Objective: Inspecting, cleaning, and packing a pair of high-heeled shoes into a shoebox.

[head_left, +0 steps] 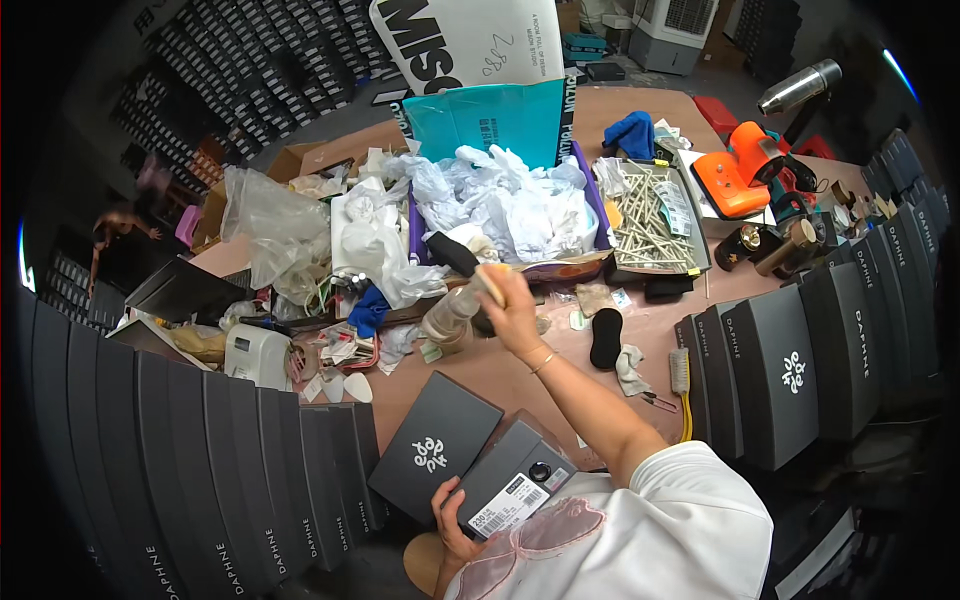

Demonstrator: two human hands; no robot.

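Our left grip (456,530) clamps the left end of the dark shoebox (518,480), close to our body, labelled side slanting up rightward. Our right grip (511,308), closed around a tan piece (492,284), lies farther off, beside the clear bottle (450,320).

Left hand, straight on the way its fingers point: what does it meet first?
Likely the dark grey box top with the white emblem, just past the left hand and the labelled box it grips; depth unclear, it might pass above.

Dk grey shoebox (516,462) tilted nr shirt (650,530); tan item (491,284), poss. sponge, by jar (452,318).
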